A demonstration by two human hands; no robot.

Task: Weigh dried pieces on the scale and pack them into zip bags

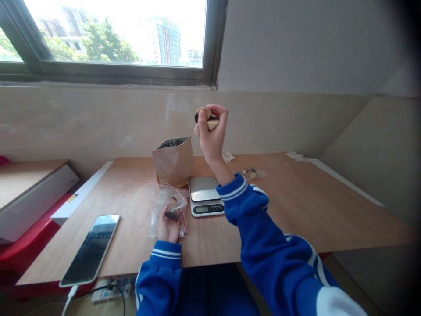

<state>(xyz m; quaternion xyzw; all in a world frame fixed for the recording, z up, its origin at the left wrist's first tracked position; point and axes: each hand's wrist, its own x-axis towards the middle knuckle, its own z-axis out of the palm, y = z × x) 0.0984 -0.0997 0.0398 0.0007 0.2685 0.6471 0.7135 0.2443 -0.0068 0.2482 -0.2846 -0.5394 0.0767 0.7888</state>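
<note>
My right hand (213,136) is raised above the table in front of the wall. Its fingers close round several small chunky pieces (210,125), some pale tan and some black; their kind is unclear. Low over the table, my left hand (169,229) has its fingers curled about a dark piece (173,215) lying at the palm. Clear zip bags (158,204) with red seal lines lie under and around that hand. To their right stands a small kitchen scale (203,188) with a steel plate and a display. Behind the bags is an upright brown paper pouch (176,162), open at the top.
A phone (92,250) with a white charging cable lies at the left front. Past my right forearm, a clear bag with small pale pieces (251,173) rests on the wooden table (309,197). White scraps (297,156) lie near the wall. A power strip (105,293) sits below the front edge.
</note>
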